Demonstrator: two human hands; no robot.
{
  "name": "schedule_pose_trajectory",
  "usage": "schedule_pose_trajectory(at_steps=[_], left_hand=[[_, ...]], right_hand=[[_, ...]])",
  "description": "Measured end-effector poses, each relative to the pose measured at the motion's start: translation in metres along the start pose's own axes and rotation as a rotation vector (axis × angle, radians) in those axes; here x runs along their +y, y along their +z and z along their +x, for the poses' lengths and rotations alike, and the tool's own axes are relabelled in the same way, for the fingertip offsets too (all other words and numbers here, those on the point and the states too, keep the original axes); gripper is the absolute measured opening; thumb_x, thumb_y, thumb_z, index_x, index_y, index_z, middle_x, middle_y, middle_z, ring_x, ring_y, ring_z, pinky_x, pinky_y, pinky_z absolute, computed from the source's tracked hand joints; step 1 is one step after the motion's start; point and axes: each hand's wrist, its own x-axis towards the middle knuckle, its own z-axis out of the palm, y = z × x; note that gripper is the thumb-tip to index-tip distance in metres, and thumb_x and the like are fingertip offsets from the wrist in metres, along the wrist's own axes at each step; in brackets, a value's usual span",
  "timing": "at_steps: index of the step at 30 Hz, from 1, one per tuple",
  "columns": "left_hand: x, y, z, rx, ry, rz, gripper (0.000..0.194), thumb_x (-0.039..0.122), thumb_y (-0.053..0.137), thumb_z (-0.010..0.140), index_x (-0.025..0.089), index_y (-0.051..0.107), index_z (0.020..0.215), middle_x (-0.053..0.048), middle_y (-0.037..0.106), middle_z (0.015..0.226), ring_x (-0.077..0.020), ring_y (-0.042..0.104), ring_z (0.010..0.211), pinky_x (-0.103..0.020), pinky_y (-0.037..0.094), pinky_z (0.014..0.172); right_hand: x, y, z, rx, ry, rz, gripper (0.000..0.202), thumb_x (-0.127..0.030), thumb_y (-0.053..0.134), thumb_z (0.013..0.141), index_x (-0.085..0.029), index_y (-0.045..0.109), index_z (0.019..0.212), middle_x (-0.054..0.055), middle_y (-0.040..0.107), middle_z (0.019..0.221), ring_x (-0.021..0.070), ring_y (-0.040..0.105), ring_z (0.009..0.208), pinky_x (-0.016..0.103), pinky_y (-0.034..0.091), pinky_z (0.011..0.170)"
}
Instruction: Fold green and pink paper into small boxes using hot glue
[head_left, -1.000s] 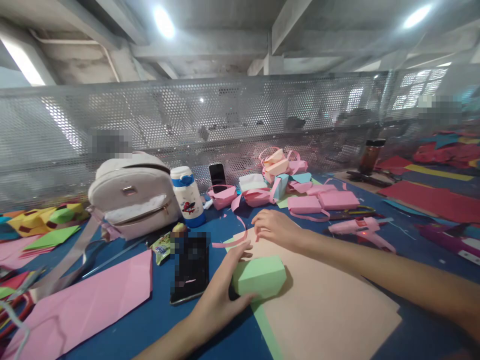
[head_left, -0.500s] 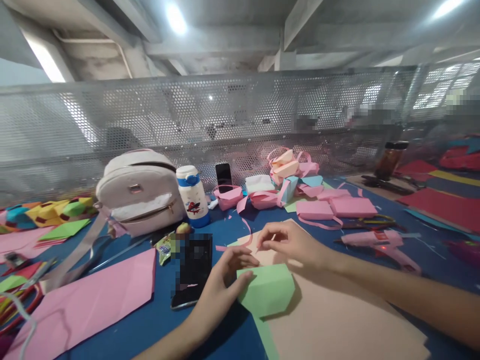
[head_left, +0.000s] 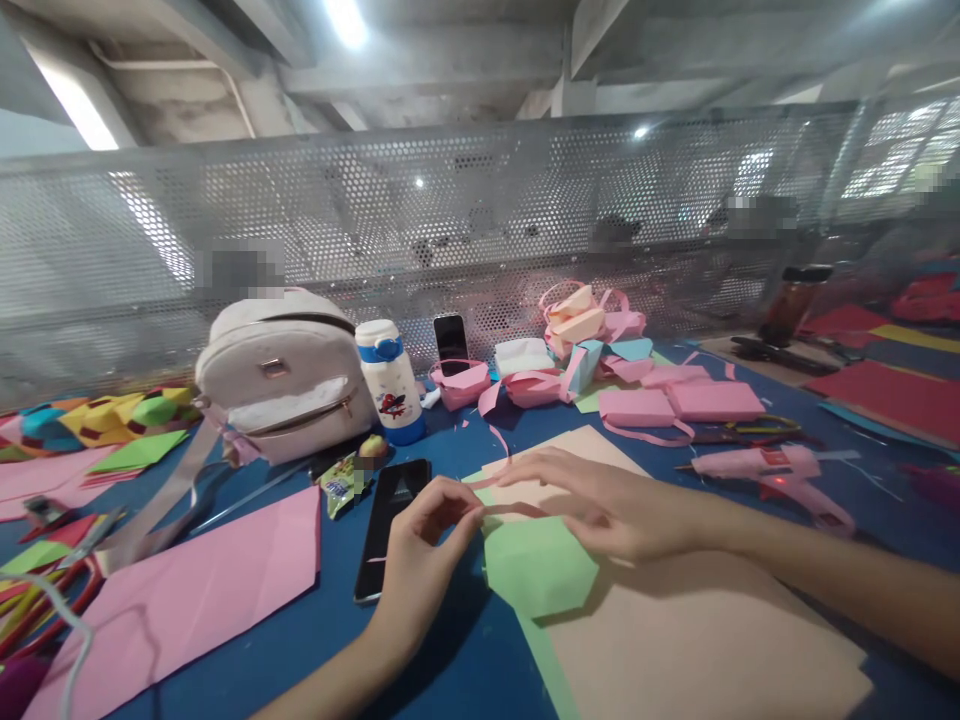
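My left hand (head_left: 435, 530) is closed, thumb and forefinger pinched on a thin pink paper strip (head_left: 486, 483). Fingers stretched out, my right hand (head_left: 600, 500) lies over the strip with its thumb apart. Part of the strip is hidden beneath that hand. Just below both hands is a folded green paper piece (head_left: 541, 568) with cut corners, close to my right thumb. It rests on a stack of peach paper sheets (head_left: 697, 640), with a green sheet edge showing underneath.
A black phone (head_left: 375, 540) lies left of my left hand. Behind stand a white backpack (head_left: 289, 375), a bottle (head_left: 390, 385) and several pink paper bags (head_left: 637, 407). A pink glue gun (head_left: 787, 468) lies right, its light red. Pink paper (head_left: 202, 600) lies left.
My left fingertips have come off the green piece and pinch the strip. My right hand has opened out from a pinch and lowered over the strip. The view has shifted slightly.
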Motion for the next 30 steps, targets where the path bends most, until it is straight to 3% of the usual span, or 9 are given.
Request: schedule_pose_trajectory(at_steps=[1,4,11,16,19,23,30], left_hand=[[-0.002,0.000,-0.001,0.000,-0.011,-0.009,0.014,0.026,0.070,0.082,0.017,0.066,0.074,-0.002,0.062,0.075,-0.0147,0.057,0.068,-0.022,0.047,0.062],[-0.007,0.003,-0.003,-0.032,-0.027,-0.024,0.013,0.027,0.068,0.085,0.017,0.065,0.077,-0.002,0.063,0.078,-0.0155,0.059,0.073,-0.023,0.048,0.065],[-0.006,0.008,-0.007,-0.127,-0.056,-0.031,0.015,0.028,0.069,0.086,0.017,0.065,0.076,-0.004,0.068,0.084,-0.0184,0.063,0.085,-0.026,0.049,0.079],[-0.001,0.009,-0.010,-0.045,-0.104,-0.093,0.021,0.035,0.074,0.081,0.017,0.066,0.076,-0.004,0.069,0.078,-0.0173,0.063,0.076,-0.024,0.049,0.068],[0.001,0.010,-0.013,0.050,-0.145,-0.129,0.027,0.040,0.079,0.076,0.016,0.066,0.072,0.000,0.064,0.069,-0.0138,0.058,0.066,-0.020,0.045,0.060],[-0.001,0.012,-0.014,0.121,-0.310,-0.199,0.035,0.046,0.083,0.070,0.015,0.067,0.072,0.000,0.065,0.067,-0.0117,0.055,0.059,-0.018,0.040,0.053],[-0.010,0.014,-0.016,0.154,-0.467,-0.462,0.039,0.042,0.091,0.059,0.014,0.066,0.068,0.001,0.066,0.065,-0.0089,0.055,0.056,-0.018,0.044,0.054]], right_hand=[[-0.002,-0.003,-0.008,-0.081,-0.048,-0.031,0.074,-0.001,0.048,0.081,-0.027,0.040,0.149,0.007,0.046,0.151,0.0251,0.041,0.139,0.041,0.034,0.114],[0.000,-0.002,-0.030,-0.090,-0.035,-0.107,0.083,0.000,0.051,0.078,-0.026,0.031,0.154,0.008,0.041,0.154,0.0246,0.035,0.143,0.040,0.031,0.117],[0.016,0.028,-0.032,0.140,0.042,-0.172,0.045,-0.011,0.051,0.093,-0.028,0.058,0.135,0.004,0.063,0.134,0.0199,0.058,0.122,0.031,0.043,0.104],[0.013,0.031,-0.020,0.256,0.191,0.099,0.028,-0.026,0.048,0.097,-0.020,0.074,0.108,0.007,0.074,0.108,0.0234,0.066,0.097,0.034,0.049,0.089],[0.017,0.034,-0.018,0.287,0.330,0.513,0.034,-0.041,0.052,0.096,-0.015,0.074,0.095,0.008,0.074,0.093,0.0235,0.068,0.088,0.035,0.052,0.082],[0.028,0.043,-0.020,0.263,0.455,0.937,0.047,-0.060,0.069,0.082,-0.013,0.072,0.086,0.007,0.072,0.082,0.0217,0.069,0.078,0.034,0.053,0.079],[0.039,0.057,-0.024,0.304,0.479,0.794,0.052,-0.064,0.069,0.079,-0.012,0.072,0.074,0.004,0.069,0.070,0.0194,0.063,0.067,0.029,0.049,0.067]])
